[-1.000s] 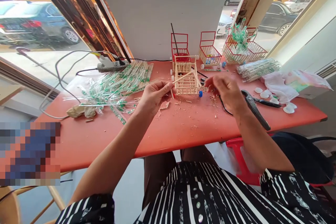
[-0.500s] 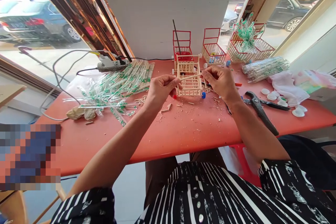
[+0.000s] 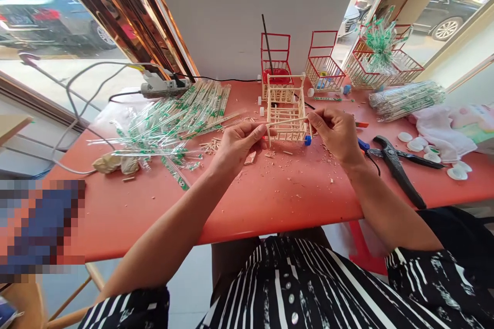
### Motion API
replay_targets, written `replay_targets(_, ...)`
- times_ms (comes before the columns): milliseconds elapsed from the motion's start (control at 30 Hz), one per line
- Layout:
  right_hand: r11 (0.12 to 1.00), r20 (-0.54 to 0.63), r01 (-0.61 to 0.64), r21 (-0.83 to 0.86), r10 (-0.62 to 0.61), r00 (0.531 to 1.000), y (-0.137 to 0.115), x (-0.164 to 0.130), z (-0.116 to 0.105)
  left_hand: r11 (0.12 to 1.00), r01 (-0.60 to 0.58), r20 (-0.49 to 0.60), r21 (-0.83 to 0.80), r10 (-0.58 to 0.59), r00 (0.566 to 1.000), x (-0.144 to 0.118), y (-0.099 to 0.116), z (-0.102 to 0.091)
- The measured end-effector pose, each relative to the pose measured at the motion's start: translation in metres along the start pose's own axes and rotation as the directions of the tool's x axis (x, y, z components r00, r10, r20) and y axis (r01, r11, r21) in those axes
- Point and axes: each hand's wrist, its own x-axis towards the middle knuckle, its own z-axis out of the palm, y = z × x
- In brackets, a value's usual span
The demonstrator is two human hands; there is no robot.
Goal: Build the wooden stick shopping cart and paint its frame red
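Note:
A thin wooden stick [image 3: 287,122] lies level between my two hands. My left hand [image 3: 237,145] pinches its left end and my right hand [image 3: 335,132] pinches its right end. Just behind the stick stands a small cart of pale wooden sticks [image 3: 286,113] with a blue wheel at its front right corner, on the red table [image 3: 270,190]. Wood chips and short offcuts lie scattered on the table around both hands.
A heap of wrapped chopsticks [image 3: 173,118] lies at the left, with a power strip [image 3: 160,87] behind it. Red-framed stick carts [image 3: 324,67] stand at the back by the wall. Black cutters [image 3: 397,164], white caps [image 3: 415,144] and a cloth lie at the right.
My right hand rose from the table and took the free end of the stick. The stick now lies level in front of the cart, and the view has tilted slightly down.

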Motion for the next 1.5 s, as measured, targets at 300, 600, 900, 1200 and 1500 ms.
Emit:
replay_targets(300, 1.000, 0.045, -0.018, 0.025, 0.017, 0.999, -0.004, -0.004, 0.005, 0.993, -0.104, -0.045, 0.055, 0.106, 0.993, -0.003, -0.004, 0.004)
replay_targets(600, 0.998, 0.050, -0.026, -0.062, 0.030, 0.998, -0.001, -0.006, 0.005, 0.926, -0.164, -0.071, 0.340, 0.199, 0.978, -0.003, -0.005, 0.005)
replay_targets(900, 0.998, 0.099, -0.052, -0.032, 0.055, 0.994, 0.001, -0.008, 0.007, 0.918, -0.188, -0.059, 0.349, 0.222, 0.973, -0.006, -0.003, 0.004)
replay_targets(1200, 0.999, 0.100, -0.054, -0.005, 0.054, 0.993, -0.005, -0.010, 0.008, 0.906, -0.211, -0.073, 0.367, 0.254, 0.964, -0.008, -0.001, 0.006)
replay_targets(1500, 1.000, 0.023, -0.011, -0.004, 0.011, 1.000, -0.001, -0.004, -0.003, 0.974, -0.141, -0.025, 0.178, 0.148, 0.989, 0.004, 0.000, -0.003)
